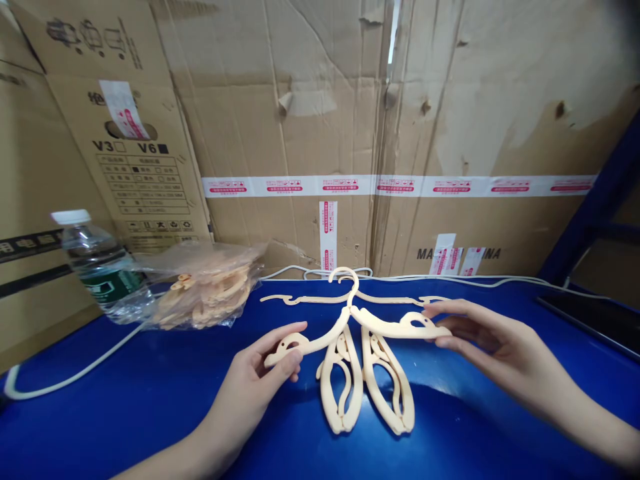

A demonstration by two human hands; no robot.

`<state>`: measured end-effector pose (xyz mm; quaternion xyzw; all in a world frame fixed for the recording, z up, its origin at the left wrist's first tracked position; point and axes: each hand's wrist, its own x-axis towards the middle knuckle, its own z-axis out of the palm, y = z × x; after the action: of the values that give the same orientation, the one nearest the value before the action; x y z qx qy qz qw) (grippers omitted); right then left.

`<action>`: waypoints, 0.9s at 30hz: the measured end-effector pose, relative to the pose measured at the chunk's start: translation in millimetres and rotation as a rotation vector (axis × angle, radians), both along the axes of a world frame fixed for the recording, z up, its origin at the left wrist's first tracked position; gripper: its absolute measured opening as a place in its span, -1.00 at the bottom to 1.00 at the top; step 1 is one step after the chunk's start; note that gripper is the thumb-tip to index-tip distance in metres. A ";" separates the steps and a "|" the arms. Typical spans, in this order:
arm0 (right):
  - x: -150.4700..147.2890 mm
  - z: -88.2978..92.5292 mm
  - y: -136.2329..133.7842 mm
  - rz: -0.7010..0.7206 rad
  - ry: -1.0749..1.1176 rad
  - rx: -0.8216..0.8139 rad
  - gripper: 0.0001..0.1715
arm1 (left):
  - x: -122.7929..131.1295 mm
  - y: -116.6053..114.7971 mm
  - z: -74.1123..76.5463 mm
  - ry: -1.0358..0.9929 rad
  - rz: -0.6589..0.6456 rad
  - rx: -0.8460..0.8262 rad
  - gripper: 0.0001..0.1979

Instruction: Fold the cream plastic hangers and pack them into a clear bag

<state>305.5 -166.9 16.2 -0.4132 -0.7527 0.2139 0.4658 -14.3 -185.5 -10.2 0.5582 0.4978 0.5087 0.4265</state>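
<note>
A cream plastic folding hanger (350,320) rests on the blue table (150,400) in front of me, its hook pointing away and its two looped clip parts (367,380) lying toward me. My left hand (265,373) pinches the end of the hanger's left arm between thumb and fingers. My right hand (480,340) pinches the end of the right arm. Both arms are spread outward. Behind it lies a second, thin cream hanger bar (300,299), flat on the table.
A clear plastic bag of more cream hangers (210,293) lies at the back left beside a water bottle (97,263). White cables (75,377) run along the table. Cardboard boxes (325,133) wall the back. A dark flat device (595,317) sits at the right.
</note>
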 end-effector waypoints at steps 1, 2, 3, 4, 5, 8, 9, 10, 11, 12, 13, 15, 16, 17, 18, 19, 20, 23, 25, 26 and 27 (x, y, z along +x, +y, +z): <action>0.5 1.9 0.4 0.008 0.049 -0.052 -0.68 | -0.4 0.0 -0.8 -0.017 0.007 -0.002 -0.59; 1.3 3.5 1.2 0.012 0.087 -0.095 -0.66 | -0.8 0.0 -1.4 -0.033 0.007 -0.006 -0.60; 2.4 4.8 2.2 0.009 0.114 -0.135 -0.66 | -1.0 0.0 -1.7 -0.048 0.002 -0.011 -0.60; 3.6 5.5 3.6 0.005 0.133 -0.173 -0.65 | -1.0 0.0 -1.8 -0.063 -0.011 -0.016 -0.59; 4.6 5.8 5.0 0.000 0.149 -0.209 -0.65 | -0.6 -0.1 -1.7 -0.079 -0.030 -0.023 -0.59; 4.9 3.5 8.5 0.007 0.215 -0.298 -0.64 | 2.7 -1.8 -0.5 -0.139 -0.068 -0.037 -0.61; 3.7 2.1 8.9 0.021 0.238 -0.320 -0.64 | 4.3 -2.9 0.2 -0.149 -0.074 -0.040 -0.62; 1.9 0.5 8.7 0.038 0.261 -0.341 -0.65 | 6.1 -4.1 1.0 -0.149 -0.080 -0.038 -0.64; -0.4 -1.1 8.0 0.058 0.285 -0.360 -0.66 | 7.9 -5.4 1.8 -0.144 -0.087 -0.031 -0.64; -3.1 -2.5 6.7 0.079 0.312 -0.380 -0.67 | 9.6 -6.6 2.7 -0.133 -0.099 -0.024 -0.65; -6.1 -3.7 5.0 0.102 0.343 -0.405 -0.67 | 11.0 -7.5 3.5 -0.124 -0.111 -0.019 -0.64; -12.6 -5.6 0.8 0.143 0.418 -0.469 -0.63 | 13.3 -8.3 4.6 -0.123 -0.140 -0.013 -0.61; -15.9 -6.3 -1.5 0.160 0.452 -0.503 -0.60 | 14.1 -8.2 4.8 -0.128 -0.156 -0.012 -0.59; -19.1 -7.1 -3.8 0.173 0.478 -0.534 -0.56 | 14.8 -8.0 4.6 -0.131 -0.170 -0.014 -0.58; -22.3 -7.9 -5.9 0.184 0.499 -0.561 -0.53 | 15.4 -7.7 4.2 -0.133 -0.180 -0.012 -0.57; -25.4 -8.8 -7.9 0.196 0.513 -0.581 -0.50 | 16.0 -7.6 3.5 -0.134 -0.189 -0.005 -0.57; -28.2 -9.8 -9.8 0.219 0.517 -0.595 -0.50 | 16.6 -7.6 2.8 -0.133 -0.198 0.002 -0.58; -34.2 -12.4 -15.3 0.378 0.426 -0.630 -0.58 | 18.8 -9.8 0.7 -0.127 -0.221 0.030 -0.57; -35.4 -13.0 -19.6 0.492 0.307 -0.640 -0.67 | 20.4 -13.1 -0.1 -0.123 -0.254 0.037 -0.56; -35.3 -12.9 -22.0 0.532 0.253 -0.647 -0.70 | 21.2 -15.1 -0.5 -0.118 -0.270 0.035 -0.55; -34.9 -12.5 -24.6 0.563 0.212 -0.660 -0.71 | 21.9 -17.1 -0.8 -0.112 -0.284 0.031 -0.54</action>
<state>270.6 -191.5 3.8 -0.2945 -0.6754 0.6022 0.3074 7.6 -202.6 -11.0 0.6001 0.3816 0.4813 0.5125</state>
